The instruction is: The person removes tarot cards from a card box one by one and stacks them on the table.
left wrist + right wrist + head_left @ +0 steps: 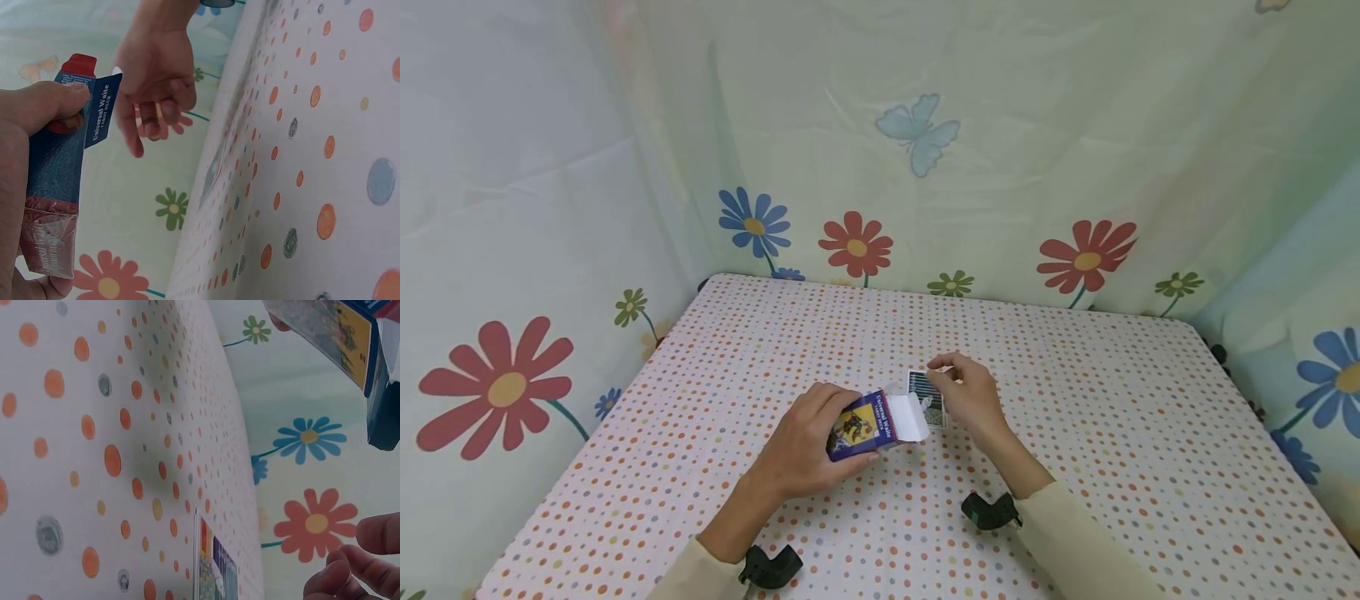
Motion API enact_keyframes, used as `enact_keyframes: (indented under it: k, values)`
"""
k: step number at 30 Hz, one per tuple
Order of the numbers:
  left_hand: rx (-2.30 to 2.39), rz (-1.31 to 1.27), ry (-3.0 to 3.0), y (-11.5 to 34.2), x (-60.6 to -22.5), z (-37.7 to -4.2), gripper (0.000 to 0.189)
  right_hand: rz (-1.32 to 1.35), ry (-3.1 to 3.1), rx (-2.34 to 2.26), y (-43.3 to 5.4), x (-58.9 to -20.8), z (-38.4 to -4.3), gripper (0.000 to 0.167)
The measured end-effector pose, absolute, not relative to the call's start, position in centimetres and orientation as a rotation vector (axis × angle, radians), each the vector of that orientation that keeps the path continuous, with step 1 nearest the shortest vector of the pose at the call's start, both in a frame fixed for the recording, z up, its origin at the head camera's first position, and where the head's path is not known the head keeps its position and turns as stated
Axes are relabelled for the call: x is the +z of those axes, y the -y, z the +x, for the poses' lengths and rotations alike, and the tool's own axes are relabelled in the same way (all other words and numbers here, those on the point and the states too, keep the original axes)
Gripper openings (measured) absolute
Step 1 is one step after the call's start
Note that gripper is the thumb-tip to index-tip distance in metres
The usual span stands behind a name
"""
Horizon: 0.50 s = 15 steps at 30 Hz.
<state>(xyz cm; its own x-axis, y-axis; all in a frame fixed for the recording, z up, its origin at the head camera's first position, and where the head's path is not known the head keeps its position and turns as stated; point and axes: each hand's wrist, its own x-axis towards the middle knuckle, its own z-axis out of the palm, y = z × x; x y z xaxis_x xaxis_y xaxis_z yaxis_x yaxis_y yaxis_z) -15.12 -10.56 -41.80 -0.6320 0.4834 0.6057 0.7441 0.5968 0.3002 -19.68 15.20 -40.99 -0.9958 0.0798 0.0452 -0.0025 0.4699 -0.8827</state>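
My left hand [801,442] grips a blue and yellow tarot card box [856,427] above the table, thumb on one side and fingers on the other. The box's white inner flap [910,417] stands open toward the right. Beyond that flap, a few stacked tarot cards [936,410] lie picture side up on the cloth, partly hidden by the flap. Over the cards' right edge hovers my right hand [972,398], its fingers loosely bent. Nothing shows between those fingers [369,569] in the right wrist view, and the cards [217,572] lie apart from them.
A white cloth with coloured dots [1097,433] covers the table. Flowered curtains [985,208] hang behind it and along both sides. A black wrist device [771,568] sits at the left cuff, and another black device [991,511] at the right one.
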Motion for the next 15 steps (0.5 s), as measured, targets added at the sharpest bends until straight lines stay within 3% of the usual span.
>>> enact_keyframes:
  k: [15]
  values:
    - [-0.760, -0.982, 2.359, 10.5, -41.8, -15.2, 0.069, -0.032, 2.528, 1.713, -13.6, -38.7, -16.5, 0.015]
